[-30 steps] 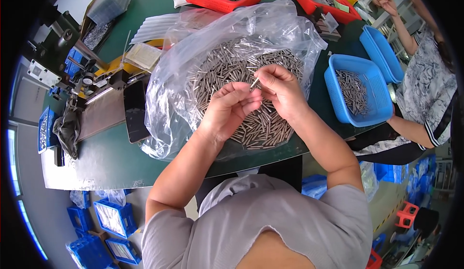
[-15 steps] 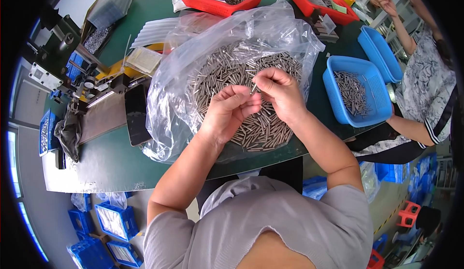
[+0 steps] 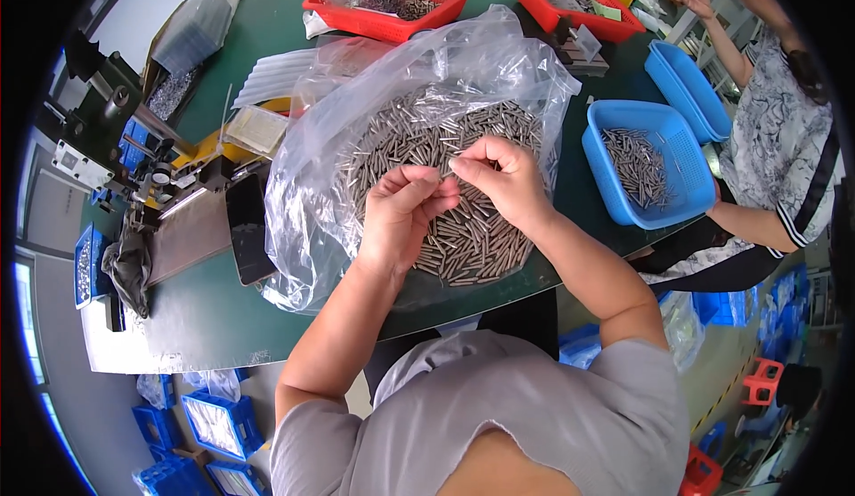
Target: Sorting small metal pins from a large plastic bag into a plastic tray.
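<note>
A large pile of small grey metal pins [image 3: 476, 251] lies on an opened clear plastic bag [image 3: 307, 184] in front of me. Over the pile, my left hand [image 3: 403, 215] is closed, thumb and fingers pinched, palm turned partly up. My right hand [image 3: 506, 180] comes in from the right, its thumb and forefinger pinched close to the left fingertips. A metal pin is held where the fingertips of both hands meet; the fingers hide most of it.
To the right stands a blue basket [image 3: 655, 207] of pins, with another blue basket [image 3: 690, 91] behind. Red baskets [image 3: 383, 24] of parts sit at the back. At left are a dark tablet-like slab [image 3: 248, 229] and a metal fixture [image 3: 165, 175]. A co-worker [image 3: 775, 140] sits at right.
Both hands have shifted slightly left in the picture, still fingertip to fingertip. The pin, plainer to see before, is now mostly covered. The whole view has shifted a little too.
</note>
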Action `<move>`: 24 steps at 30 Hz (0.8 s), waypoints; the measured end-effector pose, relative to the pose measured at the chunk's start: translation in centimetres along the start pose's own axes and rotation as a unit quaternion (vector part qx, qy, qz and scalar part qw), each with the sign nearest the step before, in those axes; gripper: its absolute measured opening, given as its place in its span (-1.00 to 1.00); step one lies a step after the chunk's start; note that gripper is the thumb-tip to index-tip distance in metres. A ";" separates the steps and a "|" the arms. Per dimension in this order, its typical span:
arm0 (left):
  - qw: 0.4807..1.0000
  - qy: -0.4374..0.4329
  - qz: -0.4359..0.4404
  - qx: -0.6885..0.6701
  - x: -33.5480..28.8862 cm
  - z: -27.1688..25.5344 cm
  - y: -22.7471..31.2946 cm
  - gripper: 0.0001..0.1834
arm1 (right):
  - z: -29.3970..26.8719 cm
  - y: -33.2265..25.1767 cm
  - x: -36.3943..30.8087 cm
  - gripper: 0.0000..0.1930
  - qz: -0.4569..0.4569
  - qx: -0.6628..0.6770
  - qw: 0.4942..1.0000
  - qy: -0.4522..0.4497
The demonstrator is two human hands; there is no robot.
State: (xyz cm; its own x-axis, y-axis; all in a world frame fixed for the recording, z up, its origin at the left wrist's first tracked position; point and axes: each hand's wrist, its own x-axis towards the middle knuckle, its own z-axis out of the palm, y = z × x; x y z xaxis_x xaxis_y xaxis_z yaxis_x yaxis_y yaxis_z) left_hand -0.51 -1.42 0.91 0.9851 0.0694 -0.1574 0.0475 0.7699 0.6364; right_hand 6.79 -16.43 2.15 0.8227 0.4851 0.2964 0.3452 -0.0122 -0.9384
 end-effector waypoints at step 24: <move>0.993 0.038 0.059 0.090 -0.1 0.1 0.3 -0.96 | -13.4 -6.5 -1.3 -0.82 0.002 -0.531 0.784 0.322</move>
State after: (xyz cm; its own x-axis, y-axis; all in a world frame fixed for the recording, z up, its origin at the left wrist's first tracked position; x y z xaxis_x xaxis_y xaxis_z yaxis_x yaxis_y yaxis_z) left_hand -0.56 -1.26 1.15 0.9705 0.2058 -0.1253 -0.0328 0.6282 0.7773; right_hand 9.53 -28.71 10.23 0.7648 -0.0548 0.6420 0.2420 -0.8990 -0.3649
